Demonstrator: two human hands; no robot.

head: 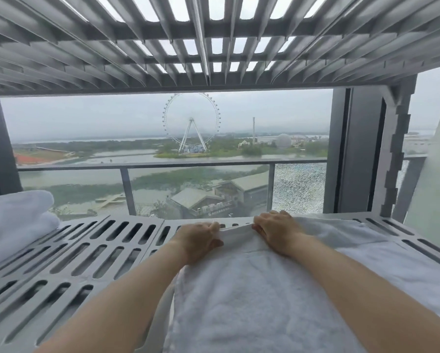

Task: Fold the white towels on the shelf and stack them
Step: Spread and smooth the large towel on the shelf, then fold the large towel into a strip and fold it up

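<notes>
Mid-fold, by the look of it. White towel [252,296] spread flat over the grey slotted shelf [86,250], long axis running straight away from the body toward the window side, near end under the forearms, a further layer of terry trailing off to its right. Left hand [201,238] at the towel's far hem, thumb beneath and fingers curled over, pinching the cloth. Right hand [275,230] just beside it on the same hem, fingers bent down over the edge and seemingly gripping it too (fingertips tucked out of sight, so hard to judge how firmly). Between the two, a short strip of hem pulled taut. Both hands level at that far end, neither nearer, set close together toward the towel's left side. Probably to come: lifting the hem and bringing it back along the long axis toward the near end, halving the length. Well to the left of the towel, a stack of folded towels [15,220] waiting for this one. Above the towel, the ribbed underside of an upper shelf [214,47]; beyond its far hem, a balcony railing [147,165].
</notes>
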